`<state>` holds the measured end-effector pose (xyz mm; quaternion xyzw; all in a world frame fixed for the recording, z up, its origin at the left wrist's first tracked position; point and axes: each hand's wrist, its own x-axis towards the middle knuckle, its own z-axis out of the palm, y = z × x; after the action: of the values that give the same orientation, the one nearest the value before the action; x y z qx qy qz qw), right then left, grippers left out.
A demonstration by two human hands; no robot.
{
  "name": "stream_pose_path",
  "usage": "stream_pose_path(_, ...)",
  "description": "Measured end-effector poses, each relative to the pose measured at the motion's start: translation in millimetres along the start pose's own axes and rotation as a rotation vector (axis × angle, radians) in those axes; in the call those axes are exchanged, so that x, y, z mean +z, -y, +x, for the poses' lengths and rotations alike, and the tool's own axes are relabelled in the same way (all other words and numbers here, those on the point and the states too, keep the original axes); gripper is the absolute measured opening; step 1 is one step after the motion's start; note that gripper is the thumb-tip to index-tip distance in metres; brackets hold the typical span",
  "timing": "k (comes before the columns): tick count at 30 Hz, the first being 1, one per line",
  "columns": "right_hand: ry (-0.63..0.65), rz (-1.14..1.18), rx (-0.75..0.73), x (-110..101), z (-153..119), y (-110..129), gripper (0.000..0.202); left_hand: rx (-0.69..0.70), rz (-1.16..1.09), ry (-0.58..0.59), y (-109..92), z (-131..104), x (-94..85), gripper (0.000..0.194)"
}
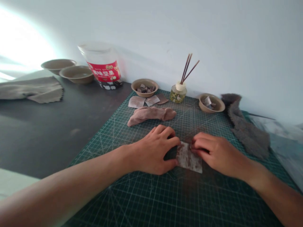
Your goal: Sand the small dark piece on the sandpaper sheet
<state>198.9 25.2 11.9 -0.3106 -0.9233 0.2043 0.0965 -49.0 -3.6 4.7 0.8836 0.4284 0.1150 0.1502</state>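
A small, flat, whitish square piece [189,159] with brown smears lies on the green cutting mat [142,201]. Along its left edge, the thumb and fingertips of my left hand [157,153] hold it against the mat. My right hand [216,153] is at its upper right, fingers pinched together over the surface. Whatever sits in that pinch is too small and hidden to make out. Behind my hands rests a crumpled pinkish-brown cloth [151,115]. Beyond the cloth are several flat pale and brownish pieces, one of them a pale piece [137,101].
At the back stand a bowl of broken fragments [145,94], a reed diffuser [178,94] and another bowl with pieces [211,108]. A grey fuzzy cloth [248,135] lies right. Left are a red-labelled plastic tub [104,71], a shallow bowl [77,78] and a beige cloth [44,90].
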Motion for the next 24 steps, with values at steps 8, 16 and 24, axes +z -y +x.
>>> stream_pose_path(8, -0.086, -0.034, 0.016, 2, 1, -5, 0.012, -0.012, -0.019, 0.021, 0, 1, -0.8, 0.042)
stream_pose_path(16, -0.088, -0.071, -0.031, -3, 0, -6, 0.013, -0.013, -0.015, 0.027, 0, 1, 0.7, 0.042)
stream_pose_path(24, -0.002, -0.02, -0.1, -4, -2, -6, 0.01, -0.019, -0.015, 0.027, -1, 1, -0.1, 0.041)
